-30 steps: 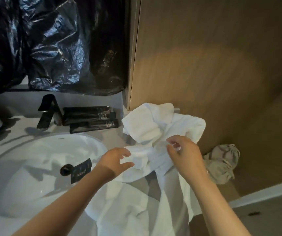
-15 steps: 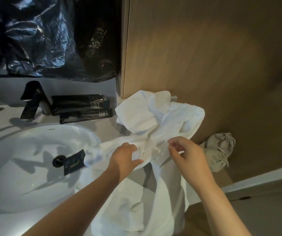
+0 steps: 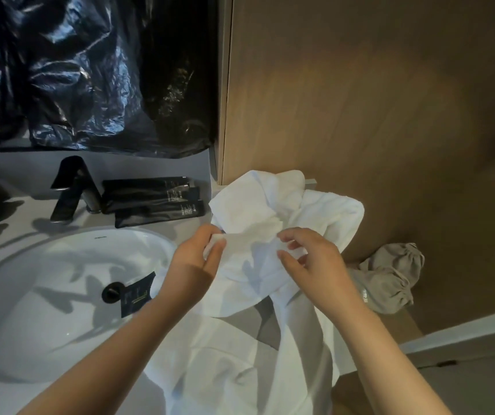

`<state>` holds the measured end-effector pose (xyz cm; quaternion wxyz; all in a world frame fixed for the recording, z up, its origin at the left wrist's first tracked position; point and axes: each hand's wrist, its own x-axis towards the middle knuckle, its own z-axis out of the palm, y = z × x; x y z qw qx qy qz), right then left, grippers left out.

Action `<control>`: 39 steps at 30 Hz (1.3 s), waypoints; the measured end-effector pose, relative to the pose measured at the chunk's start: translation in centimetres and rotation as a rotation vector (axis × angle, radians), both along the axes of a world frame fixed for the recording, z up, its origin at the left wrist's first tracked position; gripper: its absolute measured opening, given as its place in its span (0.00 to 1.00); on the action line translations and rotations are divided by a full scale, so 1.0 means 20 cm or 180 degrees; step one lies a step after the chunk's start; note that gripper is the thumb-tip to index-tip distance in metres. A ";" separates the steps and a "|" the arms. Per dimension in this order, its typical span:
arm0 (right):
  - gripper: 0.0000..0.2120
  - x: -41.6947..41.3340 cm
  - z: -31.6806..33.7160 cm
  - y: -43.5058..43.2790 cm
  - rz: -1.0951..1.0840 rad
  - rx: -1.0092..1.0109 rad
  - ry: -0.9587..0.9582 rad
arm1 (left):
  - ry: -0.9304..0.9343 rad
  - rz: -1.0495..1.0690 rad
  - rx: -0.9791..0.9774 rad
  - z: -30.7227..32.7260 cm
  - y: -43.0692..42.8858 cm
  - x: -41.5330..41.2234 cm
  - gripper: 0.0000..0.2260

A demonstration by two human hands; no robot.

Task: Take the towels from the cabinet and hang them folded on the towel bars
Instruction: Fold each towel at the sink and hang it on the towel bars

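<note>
Your left hand (image 3: 192,266) and right hand (image 3: 315,265) each pinch the crumpled white towel (image 3: 252,265) stretched between them; the rest hangs below your hands over the counter (image 3: 177,230)

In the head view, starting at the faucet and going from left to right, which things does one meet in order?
black faucet → black tubes → white towel → beige cloth
</note>
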<state>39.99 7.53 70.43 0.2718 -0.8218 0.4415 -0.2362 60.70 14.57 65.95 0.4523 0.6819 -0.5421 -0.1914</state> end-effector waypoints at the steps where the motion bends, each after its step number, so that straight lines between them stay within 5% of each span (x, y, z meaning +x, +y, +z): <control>1: 0.14 0.04 0.01 -0.01 0.0079 -0.0021 0.0067 | -0.0037 -0.0001 -0.0028 0.04 0.01 0.02 0.06; 5: 0.17 0.18 0.06 -0.06 0.0511 -0.0097 0.0202 | -0.0272 -0.0044 -0.0280 0.20 0.03 0.09 0.02; 10: 0.04 0.27 0.08 -0.09 0.0865 -0.0143 0.0168 | -0.0456 0.0169 -0.0460 0.32 0.06 0.19 0.05; 22: 0.18 0.02 0.31 -0.23 0.0803 -0.0384 0.0289 | -0.0692 0.0845 -0.0765 0.52 0.00 0.41 0.03; 39: 0.07 0.10 1.43 -0.42 -0.0096 -0.2736 -0.0337 | -0.0815 0.0895 -0.2013 1.39 -0.30 0.31 0.04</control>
